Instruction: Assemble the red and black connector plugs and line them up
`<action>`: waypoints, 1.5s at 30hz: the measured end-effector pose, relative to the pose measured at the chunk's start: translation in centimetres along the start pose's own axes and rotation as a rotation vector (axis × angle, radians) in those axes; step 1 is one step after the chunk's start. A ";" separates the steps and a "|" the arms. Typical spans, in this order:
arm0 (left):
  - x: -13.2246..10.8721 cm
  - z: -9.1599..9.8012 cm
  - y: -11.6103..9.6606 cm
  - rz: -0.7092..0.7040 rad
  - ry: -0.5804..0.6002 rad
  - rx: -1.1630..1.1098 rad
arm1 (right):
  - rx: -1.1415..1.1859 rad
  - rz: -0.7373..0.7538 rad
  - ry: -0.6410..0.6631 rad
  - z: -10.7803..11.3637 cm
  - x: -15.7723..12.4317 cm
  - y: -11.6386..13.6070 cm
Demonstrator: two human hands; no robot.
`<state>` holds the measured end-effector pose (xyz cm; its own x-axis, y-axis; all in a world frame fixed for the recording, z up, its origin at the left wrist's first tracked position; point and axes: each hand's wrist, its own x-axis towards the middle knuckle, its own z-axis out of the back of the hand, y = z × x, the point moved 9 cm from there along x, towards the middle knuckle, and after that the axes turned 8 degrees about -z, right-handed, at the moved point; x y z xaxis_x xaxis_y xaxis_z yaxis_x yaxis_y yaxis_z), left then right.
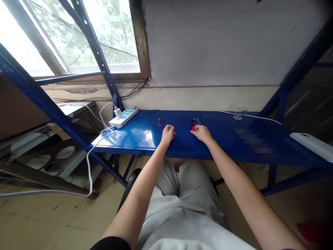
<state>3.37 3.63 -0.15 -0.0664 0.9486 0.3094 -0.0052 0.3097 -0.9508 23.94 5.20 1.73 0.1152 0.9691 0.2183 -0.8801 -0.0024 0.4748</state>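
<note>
My left hand is curled closed just above the blue tabletop, near its front edge; what it holds, if anything, is hidden. To its left a small red cylinder with a pale lower end stands upright on the table. My right hand has its thumb and fingers pinched at a small red piece, one of several red and black pieces. Just behind those fingers lie several small clear pieces. Farther back, several tiny metallic pieces are lined up in a row.
A white power strip with a plugged-in charger occupies the table's left end. At the back right is a clear glass, with a white cable running behind it. A white device lies at the right end. Blue metal posts frame both sides.
</note>
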 end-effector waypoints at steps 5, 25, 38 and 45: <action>0.0 -0.1 -0.1 -0.011 0.005 -0.003 | 0.000 -0.002 -0.005 -0.1 0.1 -0.2; -0.1 -0.1 -0.3 0.000 0.006 0.013 | 0.007 -0.111 0.165 -0.6 0.6 -1.4; -0.1 -0.1 -0.3 -0.010 0.001 0.014 | -0.020 -0.171 0.094 1.1 0.2 -3.0; -0.2 -0.1 -0.3 0.003 0.007 0.022 | -0.080 -0.153 0.019 1.4 -0.4 -2.6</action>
<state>3.48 3.40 0.06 -0.0590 0.9499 0.3070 -0.0269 0.3059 -0.9517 26.84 4.52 1.55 0.2424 0.9611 0.1327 -0.8870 0.1641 0.4316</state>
